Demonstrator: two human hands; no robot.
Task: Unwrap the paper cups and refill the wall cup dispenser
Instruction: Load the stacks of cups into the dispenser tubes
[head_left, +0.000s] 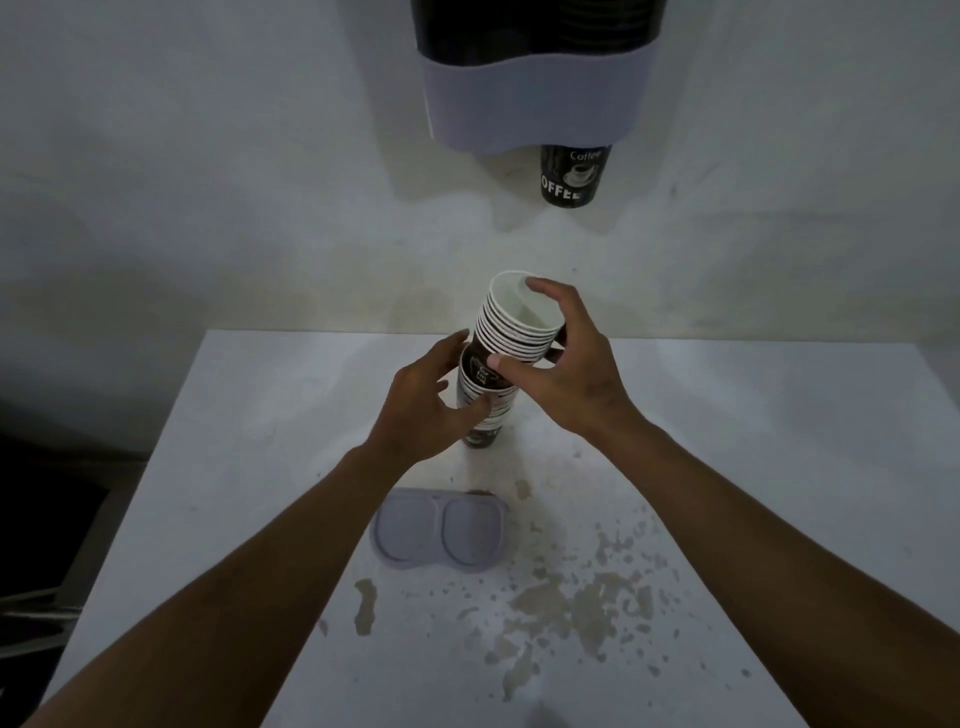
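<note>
Up on the far wall (208, 156) hangs the cup dispenser (530, 98), dark above and pale lavender below, with one black coffee-print cup (574, 174) poking out of its right-hand opening. Below it a white surface (753, 441) stretches toward the near edge, blotched with brownish stains (571, 603) on its near right part. Near the middle of the surface lies a lavender two-lobed lid (441, 530), flat and apart from the cups. Just beyond it, near the far edge, stands a stack of paper cups (485, 410) with its base on the surface; the left hand (431, 405) wraps its fingers around the lower portion. Above, a second stack of nested cups (514, 327) tilts leftward, its bottom sitting in or at the top of the lower stack, open mouth facing up. The right hand (566, 364) grips this upper stack, thumb on the near side and fingers (545, 288) curled over the rim.
</note>
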